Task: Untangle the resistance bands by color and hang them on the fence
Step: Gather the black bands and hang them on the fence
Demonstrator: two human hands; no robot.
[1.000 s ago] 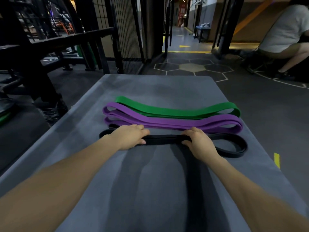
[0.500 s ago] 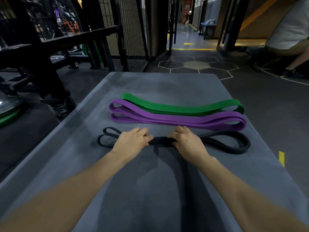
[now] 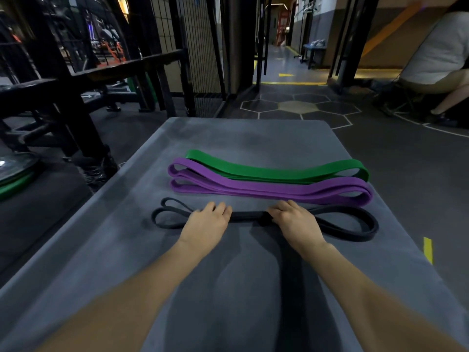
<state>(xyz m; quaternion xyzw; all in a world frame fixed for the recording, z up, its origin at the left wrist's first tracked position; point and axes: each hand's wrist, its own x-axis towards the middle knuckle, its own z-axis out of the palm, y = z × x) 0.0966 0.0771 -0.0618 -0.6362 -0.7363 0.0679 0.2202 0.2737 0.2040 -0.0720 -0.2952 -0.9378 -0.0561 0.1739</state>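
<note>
Hands on black band (image 3: pixel 350 226), mid-bench. Left hand (image 3: pixel 205 224) palm down over band's left-centre stretch, fingers (image 3: pixel 219 208) bent over the strands; whether they pinch or just press, cannot tell. Right hand (image 3: pixel 295 221) just right of centre, fingers (image 3: pixel 276 212) curled down onto bunched strands, thumb side at the band; looks like a grip on it. Short bare run of black band between the two hands. Band lies flat across grey bench (image 3: pixel 241 133), loops fanned out at both ends: two small loops left, one big loop right.

Purple band (image 3: pixel 279 190) just beyond black one, folded in stacked layers, lying crosswise, near the fingertips but apart. Green band (image 3: pixel 279 171) touching purple's far side, also folded flat, partly overlapped by purple at left.

Wire fence (image 3: pixel 200 47) upright past bench's far-left corner, nothing hanging on it. Black rack (image 3: pixel 63 97) left. Seated person (image 3: pixel 439 54) far right. Hexagon floor markings (image 3: pixel 297 106) beyond bench.
</note>
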